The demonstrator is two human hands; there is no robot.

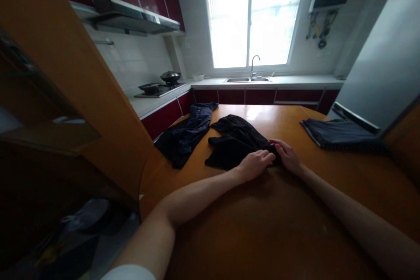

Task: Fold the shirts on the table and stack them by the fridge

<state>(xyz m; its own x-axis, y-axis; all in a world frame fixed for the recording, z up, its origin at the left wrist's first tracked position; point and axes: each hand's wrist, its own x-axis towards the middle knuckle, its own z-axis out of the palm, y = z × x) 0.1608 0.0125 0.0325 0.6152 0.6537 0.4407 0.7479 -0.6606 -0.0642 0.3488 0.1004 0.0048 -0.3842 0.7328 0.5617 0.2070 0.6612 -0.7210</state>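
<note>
A black garment [238, 138] lies crumpled on the wooden table [295, 214] in front of me. Its exact kind is hard to make out in the dark folds. At its near right end, my left hand [257, 164] has its fingers curled over the cloth. Close beside it on the right, my right hand [287, 156] pinches the same end, with its thumb and fingers partly hidden by the fabric. The two hands almost touch.
Dark blue and black clothes [192, 129] lie loosely on the table's left side. A folded stack of dark clothing [341, 133] rests at the right, near the fridge [380, 61]. Behind the table runs a counter with a sink [238, 80] and a stove [160, 90] holding pans.
</note>
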